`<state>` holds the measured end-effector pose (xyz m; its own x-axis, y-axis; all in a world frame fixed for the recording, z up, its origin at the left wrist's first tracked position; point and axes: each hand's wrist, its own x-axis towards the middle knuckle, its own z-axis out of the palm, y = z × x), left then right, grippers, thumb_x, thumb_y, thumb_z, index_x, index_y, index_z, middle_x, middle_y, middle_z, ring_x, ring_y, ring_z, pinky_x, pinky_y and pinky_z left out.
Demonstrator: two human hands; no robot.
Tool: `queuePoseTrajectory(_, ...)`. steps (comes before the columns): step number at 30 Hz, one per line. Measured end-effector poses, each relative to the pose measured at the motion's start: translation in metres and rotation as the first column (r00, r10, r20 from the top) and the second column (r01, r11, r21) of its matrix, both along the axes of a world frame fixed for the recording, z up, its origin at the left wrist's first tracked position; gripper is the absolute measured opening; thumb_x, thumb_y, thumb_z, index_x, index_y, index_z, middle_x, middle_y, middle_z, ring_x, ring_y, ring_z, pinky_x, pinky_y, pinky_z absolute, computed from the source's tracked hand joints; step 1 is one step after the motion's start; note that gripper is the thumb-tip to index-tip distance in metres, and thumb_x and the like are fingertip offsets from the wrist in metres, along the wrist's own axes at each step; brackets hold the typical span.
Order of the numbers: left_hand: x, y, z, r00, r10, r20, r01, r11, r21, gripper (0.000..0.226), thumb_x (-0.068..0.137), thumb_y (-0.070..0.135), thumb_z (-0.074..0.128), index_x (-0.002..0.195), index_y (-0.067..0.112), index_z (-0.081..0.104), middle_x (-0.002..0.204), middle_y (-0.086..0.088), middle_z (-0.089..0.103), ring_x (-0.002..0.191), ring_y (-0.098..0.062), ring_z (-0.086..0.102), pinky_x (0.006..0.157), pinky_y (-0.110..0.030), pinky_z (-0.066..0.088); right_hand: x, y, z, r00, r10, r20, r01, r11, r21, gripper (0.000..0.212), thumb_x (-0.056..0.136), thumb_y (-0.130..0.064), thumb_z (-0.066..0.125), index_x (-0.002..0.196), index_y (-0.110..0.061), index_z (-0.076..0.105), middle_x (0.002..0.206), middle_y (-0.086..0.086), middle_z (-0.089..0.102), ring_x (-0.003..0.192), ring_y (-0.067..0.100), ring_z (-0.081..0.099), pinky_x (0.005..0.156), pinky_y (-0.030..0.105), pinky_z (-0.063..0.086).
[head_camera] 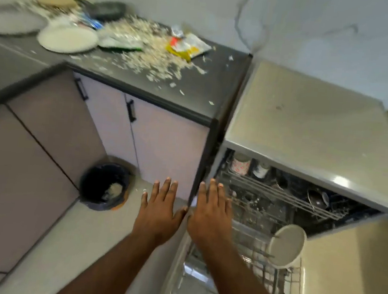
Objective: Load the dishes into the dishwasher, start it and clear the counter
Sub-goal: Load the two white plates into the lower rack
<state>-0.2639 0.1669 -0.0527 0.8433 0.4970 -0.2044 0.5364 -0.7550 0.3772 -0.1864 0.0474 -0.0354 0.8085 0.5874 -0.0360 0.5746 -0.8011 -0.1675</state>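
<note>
Dark grey desk at upper left is littered with pale food scraps, a white plate, a larger grey plate at the far left, a dark pan at the back, and a yellow-white wrapper near the right end. Dishwasher stands just right of the desk, door down, both racks pulled into view. Upper rack carries a patterned cup, a second cup and a dark ladle-like utensil; exact shapes blurred. Lower rack holds one white bowl tipped on its side against the tines. Both forearms reach forward from the bottom edge, palms down, backs of the hands toward the camera. Left hand hovers over the floor in front of the cabinet doors, fingers straight and slightly spread, holding nothing. Right hand is just beside it, thumbs nearly touching, over the dishwasher's left edge, fingers straight and together, also holding nothing. Black bin with scraps inside sits on the floor left of the hands.
</note>
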Motion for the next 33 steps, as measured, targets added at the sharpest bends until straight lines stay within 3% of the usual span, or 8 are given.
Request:
queuePoseTrajectory(2,-0.033,0.041,0.023,1.0,0.03,0.008,-0.03,0.999,0.024,0.083,0.092,0.073,0.01,0.159,0.029,-0.01,0.164,0.009,-0.021,0.151,-0.018,-0.023,0.123,-0.046,-0.007,-0.029,0.043,0.02,0.999,0.047,0.024,-0.047,0.999,0.006,0.079,0.08,-0.038,0.071,0.149,-0.01,0.046,0.157,0.018,0.039,0.146,0.037,0.036,0.11,0.057,0.037)
queuePoseTrajectory(4,-0.06,0.084,0.047,0.998,0.056,0.025,-0.057,0.998,0.037,0.09,0.082,0.077,-0.002,0.158,0.03,-0.013,0.16,0.011,-0.027,0.148,-0.017,-0.027,0.122,-0.046,-0.011,-0.055,0.086,0.049,0.996,0.087,0.035,-0.088,0.996,0.029,0.082,0.084,-0.038,0.069,0.154,-0.013,0.036,0.162,0.016,0.03,0.15,0.036,0.027,0.115,0.055,0.029)
queuePoseTrajectory(7,-0.088,0.14,0.082,0.994,0.089,0.064,-0.094,0.993,0.073,0.079,0.097,0.068,0.017,0.159,0.029,-0.012,0.164,0.008,-0.022,0.149,-0.017,-0.026,0.123,-0.047,-0.011,-0.08,0.146,0.087,0.984,0.174,0.035,-0.176,0.983,0.047,0.079,0.097,-0.037,0.052,0.161,-0.016,0.011,0.169,0.012,0.003,0.155,0.032,0.0,0.122,0.053,0.008)
queuePoseTrajectory(9,-0.103,0.175,0.106,0.987,0.119,0.105,-0.127,0.989,0.077,0.076,0.101,0.062,0.025,0.159,0.028,-0.011,0.165,0.007,-0.021,0.149,-0.018,-0.026,0.121,-0.047,-0.013,-0.09,0.184,0.111,0.977,0.211,0.035,-0.213,0.974,0.076,0.077,0.101,-0.039,0.044,0.161,-0.018,0.0,0.169,0.01,-0.007,0.155,0.03,-0.009,0.124,0.051,0.002)
queuePoseTrajectory(19,-0.103,0.293,0.146,0.967,0.198,0.162,-0.215,0.972,0.093,0.076,0.102,0.059,0.029,0.159,0.027,-0.01,0.166,0.005,-0.018,0.151,-0.019,-0.023,0.122,-0.047,-0.012,-0.076,0.309,0.15,0.955,0.286,0.081,-0.293,0.951,0.096,0.083,0.099,-0.041,0.048,0.161,-0.016,-0.001,0.169,0.01,-0.004,0.155,0.029,-0.006,0.125,0.049,0.007)
queuePoseTrajectory(27,-0.036,0.395,0.155,0.954,0.239,0.181,-0.263,0.957,0.125,0.074,0.103,0.054,0.031,0.16,0.026,-0.006,0.167,0.006,-0.015,0.152,-0.017,-0.021,0.124,-0.046,-0.01,-0.003,0.412,0.144,0.954,0.297,0.036,-0.299,0.946,0.127,0.08,0.1,-0.036,0.046,0.161,-0.015,0.0,0.169,0.009,-0.002,0.156,0.028,-0.005,0.125,0.049,0.007)
queuePoseTrajectory(33,0.008,0.466,0.157,0.93,0.311,0.196,-0.333,0.939,0.085,0.073,0.103,0.052,0.036,0.161,0.025,0.0,0.168,0.004,-0.005,0.154,-0.019,-0.011,0.125,-0.046,-0.002,0.058,0.487,0.149,0.956,0.293,0.012,-0.291,0.943,0.163,0.079,0.096,-0.035,0.053,0.16,-0.014,0.012,0.166,0.011,0.015,0.154,0.03,0.011,0.124,0.046,0.019)
